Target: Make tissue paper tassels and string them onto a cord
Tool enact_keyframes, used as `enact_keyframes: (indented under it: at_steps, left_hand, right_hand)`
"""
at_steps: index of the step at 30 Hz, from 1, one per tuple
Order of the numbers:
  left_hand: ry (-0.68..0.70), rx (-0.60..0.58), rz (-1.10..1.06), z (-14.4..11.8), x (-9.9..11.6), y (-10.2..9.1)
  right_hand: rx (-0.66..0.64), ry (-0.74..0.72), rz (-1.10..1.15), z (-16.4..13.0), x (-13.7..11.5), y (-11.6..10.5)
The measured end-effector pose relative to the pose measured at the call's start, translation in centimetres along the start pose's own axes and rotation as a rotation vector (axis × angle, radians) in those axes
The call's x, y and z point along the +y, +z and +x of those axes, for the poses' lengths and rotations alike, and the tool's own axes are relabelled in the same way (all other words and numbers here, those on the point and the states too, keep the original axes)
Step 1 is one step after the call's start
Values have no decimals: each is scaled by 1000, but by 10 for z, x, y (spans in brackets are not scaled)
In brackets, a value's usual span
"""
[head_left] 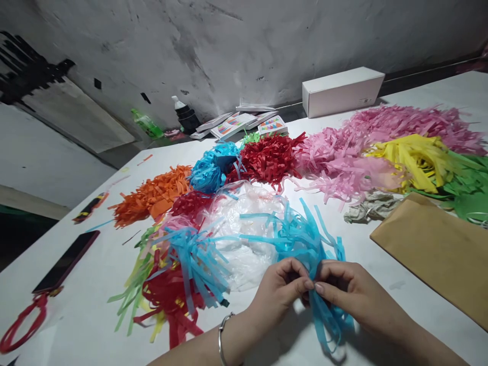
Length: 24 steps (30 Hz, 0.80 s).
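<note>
A bunch of blue tissue paper strips [299, 236] is pinched at its middle between both hands, low and right of centre. My left hand [284, 284], with a bangle at the wrist, closes thumb and fingers on it from the left. From the right my right hand [343, 292] pinches the same spot, thumb tips almost meeting. Strips fan out above and hang below the fingers. Beside the left hand lies a clear plastic bag [247, 254]. Left of that bag rests another blue tassel [194, 254], on top of red strips [168, 290].
Orange [156, 195], dark red [269, 160] and pink fringe piles [343, 157] spread behind, with a yellow bundle [419, 160]. A brown envelope [438, 249] lies right; a phone [66, 262] and cutter [89, 207] lie left. A white box [343, 91] stands by the wall.
</note>
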<state>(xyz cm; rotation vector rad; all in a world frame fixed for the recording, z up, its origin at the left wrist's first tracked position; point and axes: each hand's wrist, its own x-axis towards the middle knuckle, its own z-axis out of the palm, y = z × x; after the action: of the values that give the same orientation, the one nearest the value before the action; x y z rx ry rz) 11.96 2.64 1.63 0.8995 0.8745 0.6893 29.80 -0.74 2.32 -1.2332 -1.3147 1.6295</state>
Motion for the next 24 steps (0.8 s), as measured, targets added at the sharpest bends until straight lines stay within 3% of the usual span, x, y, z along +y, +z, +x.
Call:
enact_keyframes:
  at_steps: [8, 19, 21, 24]
  left_hand:
    - [143, 51, 185, -3, -4, -4]
    - [194, 28, 342, -4, -3, -2]
    - [192, 36, 307, -3, 0, -3]
    - [193, 82, 235, -2, 3, -3]
  right_hand:
    - [54, -39, -117, 1, -2, 2]
    - [108, -160, -329, -3, -2, 2]
    - [171, -192, -365, -4, -3, -1]
    - [439, -311, -489, -6, -2, -5]
